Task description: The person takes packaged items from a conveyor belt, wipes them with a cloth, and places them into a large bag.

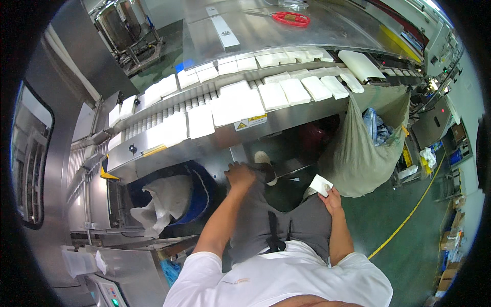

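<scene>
My left hand (pixel 240 176) rests palm down over my left knee, its fingers a little apart and nothing in it. My right hand (pixel 332 199) is over my right thigh, closed on a small white flat packet (pixel 321 185) held by its near right side. Ahead of me runs a steel roller conveyor (pixel 225 121), below whose front rail my left hand lies. Flat white packets (pixel 273 96) lie along it in rows, some overlapping at the middle. Another row of white packets (pixel 237 63) stands along its far side.
A large cloth sack (pixel 358 158) with blue plastic in it hangs at the conveyor's right end. A dark blue bin (pixel 202 192) with a whitish bag (pixel 162 204) stands below left. Red coiled tubing (pixel 290 19) lies on the steel table beyond. A scale (pixel 108 292) sits at lower left.
</scene>
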Available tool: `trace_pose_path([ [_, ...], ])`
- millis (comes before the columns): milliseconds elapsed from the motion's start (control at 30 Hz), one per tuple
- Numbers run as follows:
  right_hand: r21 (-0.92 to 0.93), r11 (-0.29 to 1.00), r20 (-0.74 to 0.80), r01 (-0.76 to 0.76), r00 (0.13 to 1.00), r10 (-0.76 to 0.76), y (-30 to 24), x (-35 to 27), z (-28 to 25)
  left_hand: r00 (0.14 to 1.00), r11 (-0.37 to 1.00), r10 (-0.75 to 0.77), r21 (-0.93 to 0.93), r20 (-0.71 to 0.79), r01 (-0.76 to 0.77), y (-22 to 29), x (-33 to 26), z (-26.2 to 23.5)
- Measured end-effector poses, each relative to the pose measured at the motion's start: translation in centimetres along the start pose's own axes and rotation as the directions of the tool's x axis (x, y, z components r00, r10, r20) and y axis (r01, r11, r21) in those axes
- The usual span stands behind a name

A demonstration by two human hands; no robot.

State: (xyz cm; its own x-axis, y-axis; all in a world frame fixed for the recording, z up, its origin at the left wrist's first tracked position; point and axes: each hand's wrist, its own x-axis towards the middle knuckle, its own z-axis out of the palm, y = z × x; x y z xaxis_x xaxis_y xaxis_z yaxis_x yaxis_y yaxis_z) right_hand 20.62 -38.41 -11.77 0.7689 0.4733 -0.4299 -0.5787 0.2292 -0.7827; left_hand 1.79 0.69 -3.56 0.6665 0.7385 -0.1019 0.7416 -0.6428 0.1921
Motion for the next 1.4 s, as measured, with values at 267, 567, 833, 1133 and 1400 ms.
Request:
trace_pose_path([
  [267, 0.093, 0.996, -0.136, 0.012, 0.991, 0.001, 0.3, -1.0, -2.3, 0.959, 0.979, -0.116, -0.134, 0.259, 0.155, -2.1, 3.4, -0.6],
  [567, 0.133, 0.991, -0.121, 0.017, 0.993, -0.001, 0.4, -0.9, -2.3, 0.927, 0.954, -0.197, -0.154, 0.319, 0.256, -2.0, 4.4, -1.1],
  [833, 0.125, 0.992, -0.030, 0.010, 1.000, -0.006, -0.1, -0.8, -1.6, 0.942, 0.976, -0.182, -0.065, 0.283, 0.208, -2.8, 5.0, 0.6],
  [1133, 0.142, 0.990, -0.067, -0.015, 0.997, 0.025, -0.4, -1.1, -1.1, 0.939, 0.985, -0.171, 0.022, 0.297, 0.172, -2.6, 5.4, 0.7],
  [1400, 0.163, 0.986, -0.082, -0.023, 0.996, 0.037, -0.3, -0.8, -1.1, 0.948, 0.984, -0.162, -0.022, 0.275, 0.174, -2.7, 5.1, 0.6],
])
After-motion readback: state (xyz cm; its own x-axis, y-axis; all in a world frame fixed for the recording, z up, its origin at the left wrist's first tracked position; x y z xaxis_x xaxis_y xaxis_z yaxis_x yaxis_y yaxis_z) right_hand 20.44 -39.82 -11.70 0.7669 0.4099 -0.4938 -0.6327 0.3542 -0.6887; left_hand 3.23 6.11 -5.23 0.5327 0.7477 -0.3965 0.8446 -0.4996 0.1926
